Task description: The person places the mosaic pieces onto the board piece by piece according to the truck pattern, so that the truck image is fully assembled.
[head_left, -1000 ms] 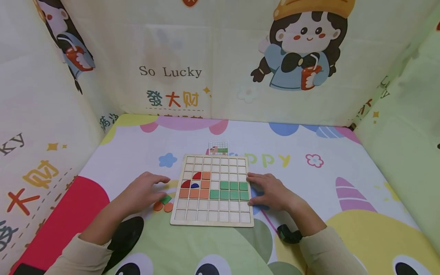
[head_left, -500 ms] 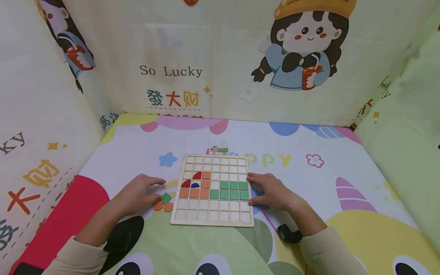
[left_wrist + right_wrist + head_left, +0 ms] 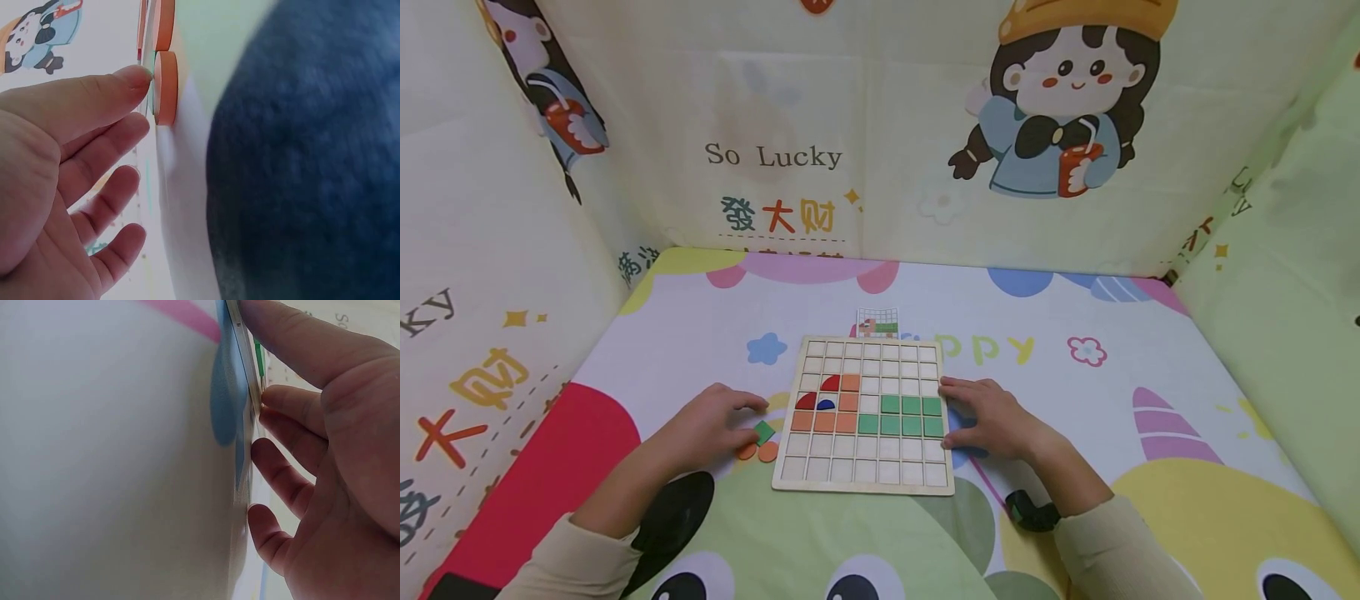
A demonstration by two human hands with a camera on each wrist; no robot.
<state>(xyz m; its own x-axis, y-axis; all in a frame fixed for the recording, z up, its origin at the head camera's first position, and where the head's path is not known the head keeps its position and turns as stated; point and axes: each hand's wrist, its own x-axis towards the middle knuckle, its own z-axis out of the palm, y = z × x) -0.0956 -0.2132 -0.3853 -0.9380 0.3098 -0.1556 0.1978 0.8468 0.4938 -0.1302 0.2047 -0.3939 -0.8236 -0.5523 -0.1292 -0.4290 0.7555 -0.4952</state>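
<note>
A wooden grid board [image 3: 862,473] lies in the middle of the head view, with orange and green squares, two red pieces and a small blue piece in its cells. Left of it, a loose green square tile [image 3: 764,432] and two orange discs [image 3: 767,452] lie on the cloth. My left hand [image 3: 703,427] is beside these, its fingers loosely bent. In the left wrist view the thumb tip is right by an orange disc [image 3: 165,89]; contact cannot be told. My right hand [image 3: 992,417] rests its fingertips and thumb along the board's right edge [image 3: 250,369].
A small pattern card [image 3: 877,322] lies behind the board. A dark strap-like object [image 3: 1032,511] sits by the right wrist. The table cloth [image 3: 1000,325] is printed with coloured shapes, and printed fabric walls [image 3: 895,125] stand at the back and both sides.
My left hand first drew back slightly left, then came in again toward the green tile, so its thumb now partly covers an orange disc. The right hand and board have not moved.
</note>
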